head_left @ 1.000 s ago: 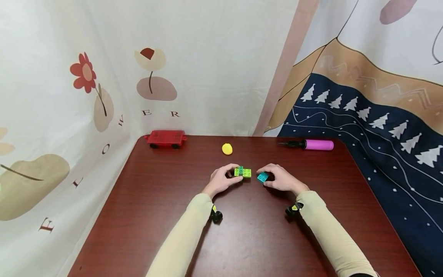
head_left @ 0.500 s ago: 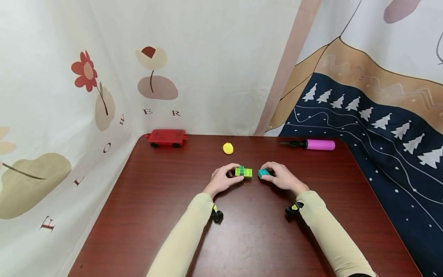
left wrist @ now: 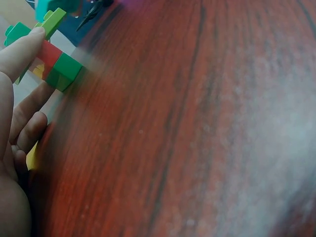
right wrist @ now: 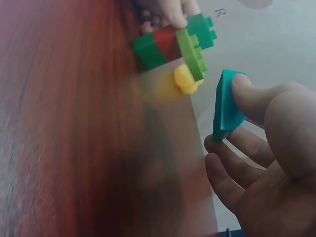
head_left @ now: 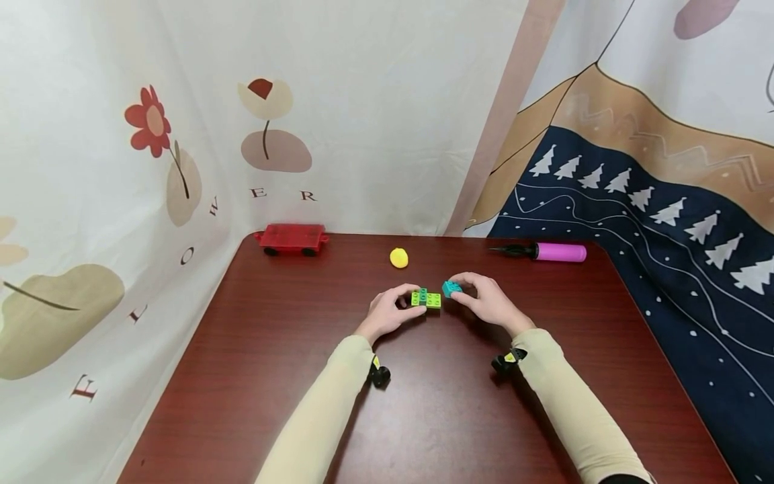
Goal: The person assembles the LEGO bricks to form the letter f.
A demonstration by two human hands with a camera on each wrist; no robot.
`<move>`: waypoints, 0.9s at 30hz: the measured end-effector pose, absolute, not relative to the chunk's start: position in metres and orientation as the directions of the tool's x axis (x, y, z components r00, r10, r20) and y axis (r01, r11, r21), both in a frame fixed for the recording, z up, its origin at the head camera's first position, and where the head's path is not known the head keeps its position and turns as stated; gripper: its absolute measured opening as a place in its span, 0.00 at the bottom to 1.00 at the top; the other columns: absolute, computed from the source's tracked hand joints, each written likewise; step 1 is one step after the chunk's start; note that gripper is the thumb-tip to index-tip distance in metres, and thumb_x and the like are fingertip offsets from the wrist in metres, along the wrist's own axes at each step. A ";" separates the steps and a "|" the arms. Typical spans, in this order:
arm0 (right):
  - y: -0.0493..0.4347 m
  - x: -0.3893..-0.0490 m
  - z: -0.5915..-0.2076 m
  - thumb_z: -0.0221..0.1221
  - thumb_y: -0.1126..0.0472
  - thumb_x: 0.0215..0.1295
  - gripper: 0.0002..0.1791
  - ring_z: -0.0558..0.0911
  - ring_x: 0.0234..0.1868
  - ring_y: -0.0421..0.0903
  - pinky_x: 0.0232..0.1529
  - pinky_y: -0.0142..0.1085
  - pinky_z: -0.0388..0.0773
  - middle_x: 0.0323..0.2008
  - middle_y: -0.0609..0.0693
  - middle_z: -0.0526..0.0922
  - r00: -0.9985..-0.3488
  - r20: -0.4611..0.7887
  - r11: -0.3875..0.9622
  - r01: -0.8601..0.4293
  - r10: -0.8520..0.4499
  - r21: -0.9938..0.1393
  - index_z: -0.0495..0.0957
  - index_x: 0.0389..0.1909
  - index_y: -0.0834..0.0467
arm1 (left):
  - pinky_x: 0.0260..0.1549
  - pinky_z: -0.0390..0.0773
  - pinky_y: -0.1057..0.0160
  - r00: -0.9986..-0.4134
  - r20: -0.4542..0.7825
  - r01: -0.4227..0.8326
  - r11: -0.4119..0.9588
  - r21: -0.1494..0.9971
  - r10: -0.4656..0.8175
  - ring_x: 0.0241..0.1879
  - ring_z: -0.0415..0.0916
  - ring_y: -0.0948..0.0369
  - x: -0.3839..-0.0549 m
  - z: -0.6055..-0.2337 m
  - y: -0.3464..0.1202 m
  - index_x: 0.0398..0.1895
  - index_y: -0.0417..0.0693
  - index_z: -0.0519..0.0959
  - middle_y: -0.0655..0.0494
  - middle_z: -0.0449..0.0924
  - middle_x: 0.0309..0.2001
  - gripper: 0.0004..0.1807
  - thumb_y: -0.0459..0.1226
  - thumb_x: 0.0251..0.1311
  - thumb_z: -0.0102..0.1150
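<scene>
My left hand (head_left: 387, 313) grips a small upright stack of building bricks (head_left: 433, 300) between thumb and fingers, at the middle of the table. From the right wrist view, the stack has a green brick (right wrist: 149, 51) at the table, a red brick (right wrist: 167, 43) above it, then a wide lime piece (right wrist: 191, 54) and another green brick (right wrist: 199, 29) on top. To the right of it, my right hand (head_left: 491, 304) pinches a teal brick (head_left: 451, 289). That brick (right wrist: 228, 106) is tilted and apart from the stack, close to the lime piece's right end.
Along the back edge of the brown table (head_left: 417, 417) stand a red wheeled toy wagon (head_left: 293, 239), a small yellow object (head_left: 399, 257) and a pink-and-black hand pump (head_left: 560, 252). A printed curtain (head_left: 375, 121) hangs behind.
My right hand has turned the teal brick and carried it left and toward the back, nearer the stack's right end. My left hand keeps its grip, almost still.
</scene>
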State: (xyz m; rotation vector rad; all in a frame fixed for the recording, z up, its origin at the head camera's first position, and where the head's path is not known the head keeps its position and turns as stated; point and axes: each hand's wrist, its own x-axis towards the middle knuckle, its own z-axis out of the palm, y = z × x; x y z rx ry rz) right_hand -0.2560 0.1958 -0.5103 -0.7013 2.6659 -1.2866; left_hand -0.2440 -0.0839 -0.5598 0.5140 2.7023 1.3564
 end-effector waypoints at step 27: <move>0.154 -0.255 -0.499 0.69 0.57 0.71 0.18 0.82 0.49 0.46 0.52 0.47 0.83 0.50 0.49 0.84 -0.822 0.191 0.463 -0.475 -0.536 -0.748 0.82 0.59 0.56 | 0.41 0.74 0.59 -0.940 0.090 0.275 0.576 0.770 0.329 0.38 0.76 0.65 -0.245 -0.561 -0.084 0.63 0.68 0.81 0.67 0.81 0.39 0.26 0.59 0.64 0.70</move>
